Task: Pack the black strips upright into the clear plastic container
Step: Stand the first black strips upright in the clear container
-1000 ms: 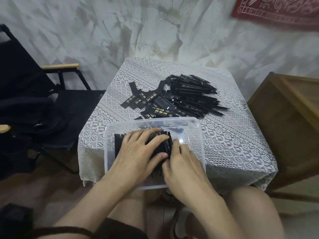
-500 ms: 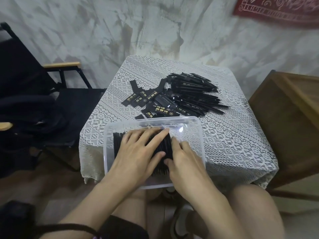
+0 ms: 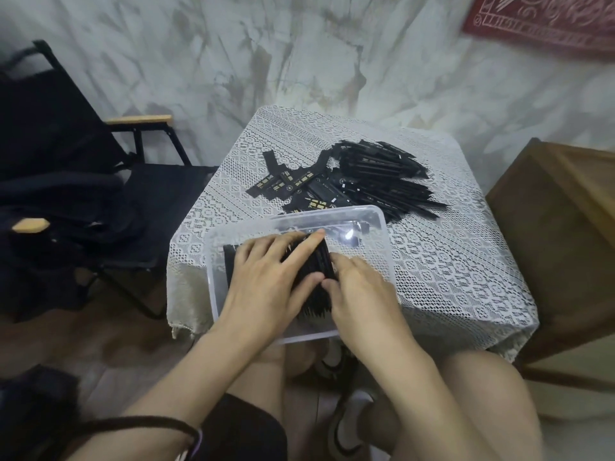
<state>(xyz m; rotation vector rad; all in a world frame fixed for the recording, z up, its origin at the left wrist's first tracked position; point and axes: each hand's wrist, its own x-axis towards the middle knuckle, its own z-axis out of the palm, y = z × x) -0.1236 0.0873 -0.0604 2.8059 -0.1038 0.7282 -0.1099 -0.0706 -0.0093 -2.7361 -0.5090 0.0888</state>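
Hands barely shifted: left hand (image 3: 266, 287), fingers (image 3: 299, 250) straight and spread, stayed flat atop black strips (image 3: 314, 266) standing on edge in clear plastic container (image 3: 379, 224). Right hand (image 3: 362, 294) pressed the row's right end, fingers bent, any grip indiscernible. Loose pile (image 3: 376, 181) remained on bench (image 3: 449, 277) beyond; packing judged far from complete.

Your left grip (image 3: 266, 284) and right grip (image 3: 362, 294) are bare, and so are both forearms. At 7 o'clock of the view a thin dark band (image 3: 149, 422) loops round your left forearm, with a purplish bit at one end. Dark shorts (image 3: 239, 430) cover your left thigh near 6 o'clock; both knees are bare. Between them show shoes (image 3: 339, 434), dark with white.
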